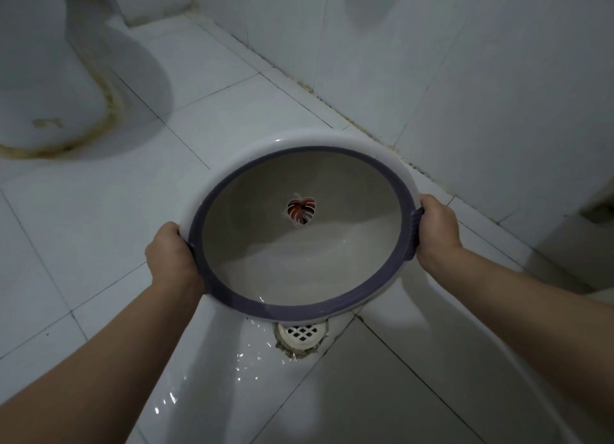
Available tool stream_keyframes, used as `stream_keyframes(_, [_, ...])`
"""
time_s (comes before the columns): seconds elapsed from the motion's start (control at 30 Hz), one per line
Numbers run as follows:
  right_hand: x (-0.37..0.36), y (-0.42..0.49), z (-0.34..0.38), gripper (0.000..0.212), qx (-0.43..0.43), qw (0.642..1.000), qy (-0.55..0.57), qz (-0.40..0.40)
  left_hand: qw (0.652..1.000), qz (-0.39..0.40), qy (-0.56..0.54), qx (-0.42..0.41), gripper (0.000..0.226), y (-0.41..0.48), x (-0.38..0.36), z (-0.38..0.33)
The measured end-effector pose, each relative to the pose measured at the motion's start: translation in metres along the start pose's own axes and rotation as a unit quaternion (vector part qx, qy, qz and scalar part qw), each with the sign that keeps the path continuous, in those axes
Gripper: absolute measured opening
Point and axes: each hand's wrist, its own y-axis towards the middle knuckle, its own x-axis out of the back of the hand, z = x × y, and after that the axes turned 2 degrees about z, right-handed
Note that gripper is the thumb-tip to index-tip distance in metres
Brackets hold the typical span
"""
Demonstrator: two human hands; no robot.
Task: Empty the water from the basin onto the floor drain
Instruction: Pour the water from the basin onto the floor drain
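Both bare forearms reach in from the bottom edge, the left hand (172, 256) clenched on the near-left rim and the right hand (435, 231) clenched on the ribbed right-hand grip of a round white plastic basin (299, 224). It hangs between them, tilted, its purple-banded near edge over the white grated floor drain (301, 335). Wet glossy white floor tiles (109, 217) glisten beside the drain. A leaf sticker (300, 210) marks the basin's bottom; no writing shows.

Wet white tile floor (109, 217)
Round drain (301, 334) in floor, water (206, 380) shining near it; toilet base (50, 88) sits top left.
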Motion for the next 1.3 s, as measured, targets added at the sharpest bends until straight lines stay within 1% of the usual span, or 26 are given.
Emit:
stream_keyframes(0.07, [-0.001, 0.0, 0.0, 0.041, -0.002, 1.0, -0.005, -0.01, 1.0, -0.001, -0.008, 0.003, 0.023, 0.0, 0.0, 0.0])
stream_keyframes(0.1, [-0.001, -0.001, 0.0, 0.042, -0.002, 1.0, -0.009, -0.015, 1.0, -0.002, -0.011, 0.004, 0.023, -0.001, 0.0, 0.0])
stream_keyframes(0.23, [0.0, -0.001, 0.0, 0.026, -0.005, 0.999, -0.022, -0.031, 1.0, -0.009, -0.021, 0.01, 0.023, -0.002, 0.0, 0.0])
stream_keyframes(0.33, [0.0, -0.001, -0.001, 0.019, -0.014, 0.999, -0.026, -0.032, 0.999, -0.004, -0.034, 0.004, 0.025, -0.001, 0.001, 0.001])
stream_keyframes(0.53, [0.002, 0.001, -0.002, 0.024, -0.036, 0.998, -0.009, -0.045, 0.999, 0.007, -0.047, 0.003, 0.026, 0.001, 0.002, 0.003])
stream_keyframes(0.63, [0.004, 0.001, -0.003, 0.034, -0.044, 0.998, -0.011, -0.041, 0.999, 0.016, -0.038, -0.01, 0.023, 0.003, 0.006, 0.006])
stream_keyframes(0.67, [0.005, 0.0, -0.004, 0.032, -0.045, 0.998, -0.012, -0.038, 0.999, 0.019, -0.029, -0.02, 0.024, 0.004, 0.007, 0.006])
stream_keyframes(0.77, [0.005, -0.003, -0.003, 0.013, -0.041, 0.999, -0.007, -0.031, 0.999, 0.023, -0.025, -0.037, 0.026, 0.003, 0.01, 0.008])
stream_keyframes(0.97, [0.01, -0.01, -0.004, 0.011, -0.03, 0.999, -0.006, -0.019, 0.998, 0.036, -0.04, -0.042, 0.027, -0.001, 0.013, 0.01])
stream_keyframes(1.07, [0.013, -0.013, -0.005, 0.011, -0.027, 0.999, -0.004, -0.02, 0.997, 0.046, -0.042, -0.05, 0.032, -0.001, 0.015, 0.011])
stream_keyframes(1.2, [0.016, -0.016, -0.005, 0.006, -0.016, 1.0, 0.0, -0.014, 0.996, 0.053, -0.051, -0.057, 0.04, -0.003, 0.015, 0.01])
stream_keyframes(1.3, [0.018, -0.017, -0.003, 0.008, -0.013, 1.0, -0.001, -0.017, 0.996, 0.05, -0.034, -0.072, 0.031, -0.005, 0.015, 0.008])
